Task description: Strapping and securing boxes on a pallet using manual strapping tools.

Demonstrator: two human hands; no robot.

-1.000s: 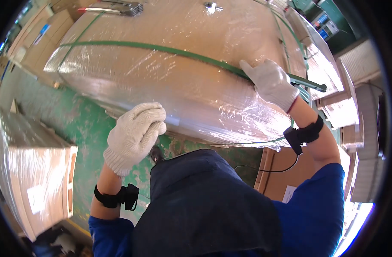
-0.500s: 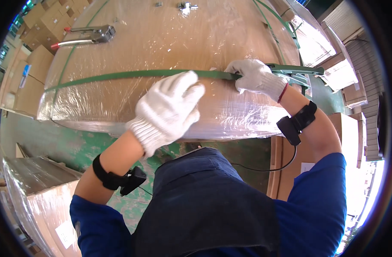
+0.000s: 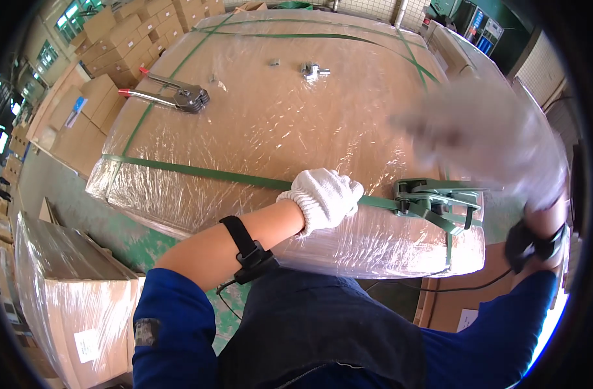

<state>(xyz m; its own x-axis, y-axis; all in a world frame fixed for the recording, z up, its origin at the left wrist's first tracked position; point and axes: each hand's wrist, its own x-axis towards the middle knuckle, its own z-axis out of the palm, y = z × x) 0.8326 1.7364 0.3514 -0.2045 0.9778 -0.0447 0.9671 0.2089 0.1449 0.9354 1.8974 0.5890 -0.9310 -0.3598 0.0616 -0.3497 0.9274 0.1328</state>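
My left hand (image 3: pixel 322 200), in a white knit glove, is closed around a green strap (image 3: pixel 209 172) near the front edge of a film-wrapped carton load (image 3: pixel 296 129). The strap runs left to right across the top. To the right of that hand, the strap enters a green strap tensioner (image 3: pixel 432 204) lying on the film. My gloved right hand (image 3: pixel 484 136) is above and beyond the tensioner, apart from it; motion smears its fingers. A crimping tool (image 3: pixel 180 97) with red-tipped handles rests at the left of the load, and small metal pieces (image 3: pixel 314 71) lie farther back.
Stacked brown cartons (image 3: pixel 131 42) stand at the far left. Another film-wrapped carton (image 3: pixel 76 305) sits on the near left, by the green floor (image 3: pixel 138 243). A second green strap (image 3: pixel 322 35) crosses the back of the load. Brown boxes (image 3: pixel 462 295) stand at the near right.
My left hand has moved right and closed on the strap. My right hand has left the strap beside the tensioner and swung up to the right. The view has tilted, showing more of the back.
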